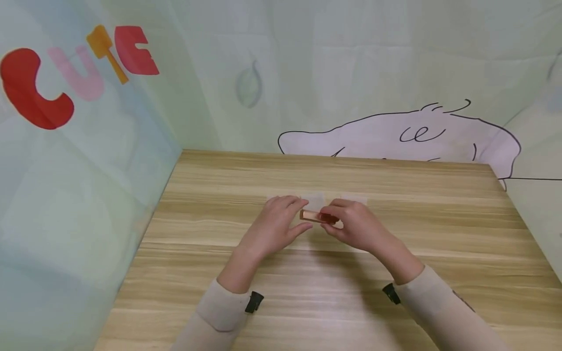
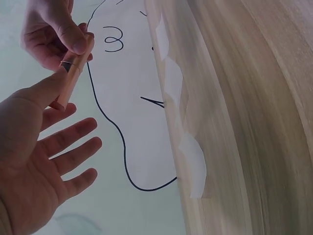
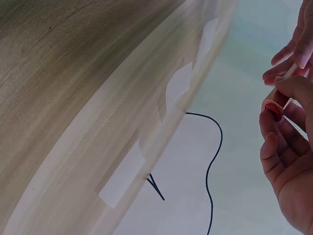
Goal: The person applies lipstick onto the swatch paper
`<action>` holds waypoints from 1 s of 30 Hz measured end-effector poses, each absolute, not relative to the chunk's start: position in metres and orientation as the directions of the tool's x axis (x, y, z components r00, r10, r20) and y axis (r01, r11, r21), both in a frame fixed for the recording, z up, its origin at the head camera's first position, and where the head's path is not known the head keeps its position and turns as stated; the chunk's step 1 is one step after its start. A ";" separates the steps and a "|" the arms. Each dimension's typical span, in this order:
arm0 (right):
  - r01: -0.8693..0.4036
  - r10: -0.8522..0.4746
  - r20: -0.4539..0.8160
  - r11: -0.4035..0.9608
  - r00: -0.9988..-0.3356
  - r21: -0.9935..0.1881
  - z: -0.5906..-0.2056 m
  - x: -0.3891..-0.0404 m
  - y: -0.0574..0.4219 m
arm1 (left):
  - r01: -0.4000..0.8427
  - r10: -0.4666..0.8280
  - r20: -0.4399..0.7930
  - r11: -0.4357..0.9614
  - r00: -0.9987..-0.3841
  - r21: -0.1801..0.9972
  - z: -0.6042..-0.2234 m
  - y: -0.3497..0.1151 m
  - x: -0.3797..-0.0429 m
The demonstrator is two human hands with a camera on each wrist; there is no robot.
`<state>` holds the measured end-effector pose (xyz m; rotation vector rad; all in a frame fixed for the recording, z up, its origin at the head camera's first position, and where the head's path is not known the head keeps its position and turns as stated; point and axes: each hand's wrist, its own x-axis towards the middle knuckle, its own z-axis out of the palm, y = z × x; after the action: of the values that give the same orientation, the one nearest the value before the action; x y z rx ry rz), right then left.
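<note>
A slim copper-coloured lipstick tube (image 1: 311, 215) is held above the table between the two hands. My right hand (image 1: 356, 225) pinches its right end between thumb and fingers. In the right wrist view a red round end of the lipstick tube (image 3: 273, 108) shows beneath that thumb. Around the tube's other end, my left hand (image 1: 275, 225) has its thumb and index finger spread, with a small gap visible from above. The left hand's other fingers (image 2: 73, 154) extend loosely apart in the left wrist view. A dark band on the tube is partly covered by the left thumb.
White paper-like strips lie on the wooden table (image 1: 281, 278) behind the hands, among them a middle strip (image 1: 313, 200) and a right strip (image 1: 354, 199). A printed cloth backdrop (image 1: 281, 87) stands along the table's back and left edges.
</note>
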<state>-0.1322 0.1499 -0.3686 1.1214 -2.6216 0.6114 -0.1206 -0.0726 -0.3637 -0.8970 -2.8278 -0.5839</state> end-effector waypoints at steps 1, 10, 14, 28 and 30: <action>-0.734 -0.641 0.361 0.620 -0.677 -0.277 -0.369 -0.132 0.149 | 0.583 0.535 0.230 0.749 -0.813 0.315 -0.364 -0.072 -0.121; -0.749 -0.660 0.357 0.611 -0.661 -0.257 -0.370 -0.132 0.148 | 0.658 0.591 0.296 0.708 -0.751 0.257 -0.368 -0.069 -0.123; -0.764 -0.670 0.373 0.602 -0.642 -0.234 -0.370 -0.132 0.147 | 0.664 0.591 0.311 0.705 -0.744 0.250 -0.368 -0.068 -0.124; -0.785 -0.694 0.381 0.594 -0.611 -0.177 -0.366 -0.133 0.142 | 0.672 0.611 0.289 0.710 -0.737 0.212 -0.364 -0.066 -0.125; -0.787 -0.696 0.382 0.592 -0.608 -0.173 -0.366 -0.133 0.142 | 0.672 0.610 0.292 0.710 -0.736 0.212 -0.363 -0.066 -0.125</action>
<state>-0.1328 0.1419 -0.3660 1.2168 -2.5494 0.4749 -0.1251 -0.0656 -0.3634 -1.0303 -2.7154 -0.4533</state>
